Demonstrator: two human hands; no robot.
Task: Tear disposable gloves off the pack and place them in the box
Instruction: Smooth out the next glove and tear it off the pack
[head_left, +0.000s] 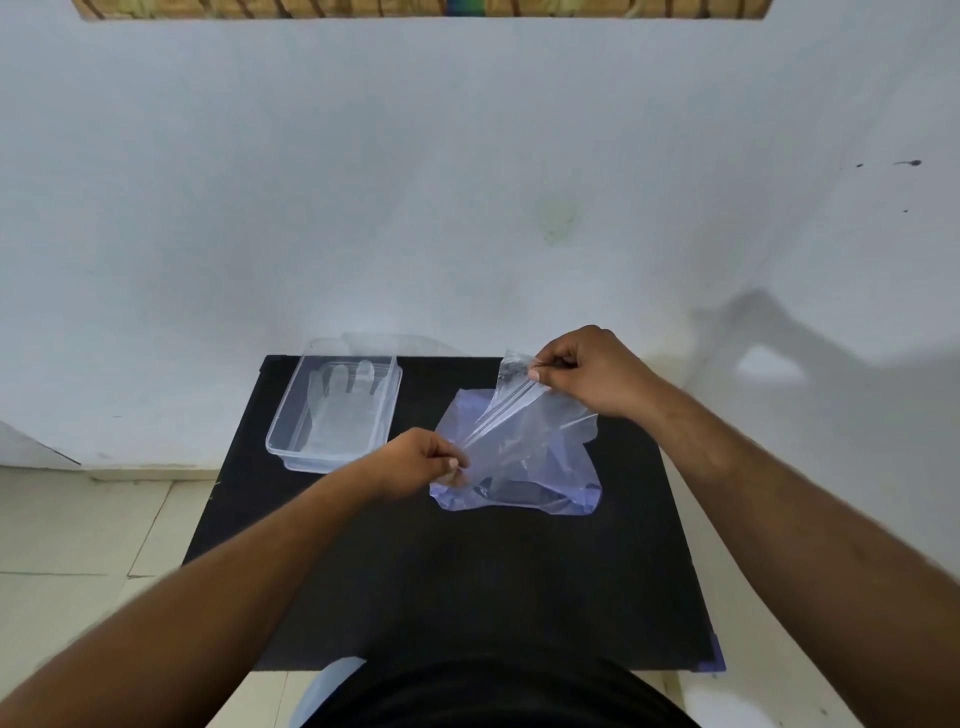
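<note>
A pack of thin, clear bluish disposable gloves (566, 478) lies right of centre on the black table (467, 582). One glove (511, 415) is stretched up off the pack between my hands. My right hand (587, 371) pinches its upper end above the pack. My left hand (415, 467) pinches its lower end at the pack's left edge. A clear plastic box (283, 441) stands at the table's far left corner, with a transparent glove (340, 400) lying flat inside it.
A pale wall rises directly behind the table. Tiled floor shows on the left and right of the table. My dark-clothed lap is at the table's near edge.
</note>
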